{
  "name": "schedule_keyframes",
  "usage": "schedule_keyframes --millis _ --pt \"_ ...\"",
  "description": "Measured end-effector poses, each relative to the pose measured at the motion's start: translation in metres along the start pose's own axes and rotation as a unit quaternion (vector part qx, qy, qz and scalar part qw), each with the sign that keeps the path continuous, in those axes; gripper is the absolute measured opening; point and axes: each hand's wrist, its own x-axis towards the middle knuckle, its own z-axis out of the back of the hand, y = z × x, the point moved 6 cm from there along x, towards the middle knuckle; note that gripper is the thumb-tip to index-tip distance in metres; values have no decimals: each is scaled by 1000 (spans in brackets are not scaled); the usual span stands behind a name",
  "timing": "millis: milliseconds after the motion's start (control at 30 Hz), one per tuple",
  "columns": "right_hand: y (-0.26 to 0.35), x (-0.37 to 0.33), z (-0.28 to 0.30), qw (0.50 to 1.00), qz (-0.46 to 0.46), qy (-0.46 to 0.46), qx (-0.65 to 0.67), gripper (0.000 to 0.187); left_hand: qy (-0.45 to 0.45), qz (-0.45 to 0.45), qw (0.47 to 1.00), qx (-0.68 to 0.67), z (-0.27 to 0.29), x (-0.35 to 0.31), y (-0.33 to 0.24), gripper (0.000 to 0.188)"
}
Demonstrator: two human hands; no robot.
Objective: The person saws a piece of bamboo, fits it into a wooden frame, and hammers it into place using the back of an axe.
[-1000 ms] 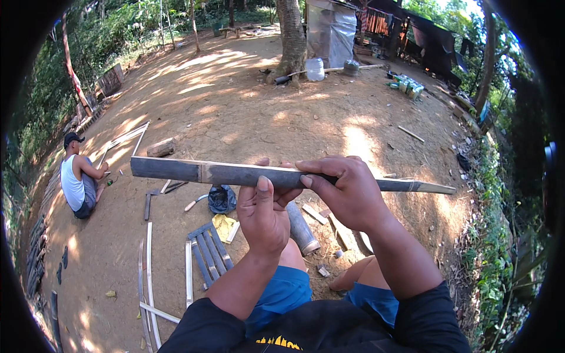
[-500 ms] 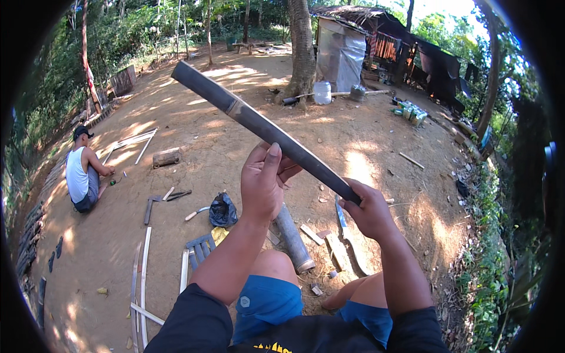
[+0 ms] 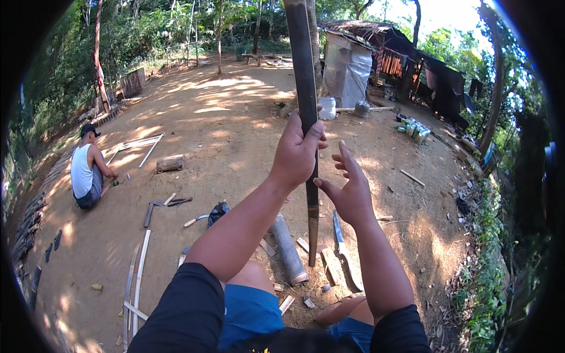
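A long dark strip of split bamboo (image 3: 304,76) stands nearly upright before me, its top cut off by the frame edge. My left hand (image 3: 297,150) is closed around its middle, the thumb lying across the near side. Just to the right, my right hand (image 3: 353,191) is open with fingers apart. Its thumb tip is at the strip's edge; I cannot tell whether it touches. Below the hands, a thick bamboo tube (image 3: 287,247) lies on the ground left of the strip's lower end. A large knife (image 3: 338,228) with a pale handle rests to the right.
At the left, another person (image 3: 87,167) sits low on the dirt. A hammer-like tool (image 3: 149,213), a black plastic bag (image 3: 218,213) and long pale strips (image 3: 140,265) lie to my left. A wooden block (image 3: 170,163) is farther out. A shack (image 3: 347,65) stands beyond.
The bamboo strip has swung from slanting to nearly upright, its lower end now near the ground. My right hand has let go of it and opened. My left hand has moved right and up.
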Motion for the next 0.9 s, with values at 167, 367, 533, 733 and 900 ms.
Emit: schedule_keyframes --millis 167,367,533,733,900 --pt "-147 -67 -17 977 -209 19 37 92 72 80 983 148 22 14 60 36" --pt "-317 -226 -78 878 -458 108 90 77 198 192 924 264 53 -48 214 55" --pt "-422 -377 -109 812 -551 184 -56 70 308 319 842 307 84 -149 346 64" --pt "-456 -440 -134 804 -545 201 -128 63 399 425 718 380 143 -261 449 61" --pt "-476 -426 -158 809 -519 236 -142 58 413 454 682 398 184 -315 499 62"
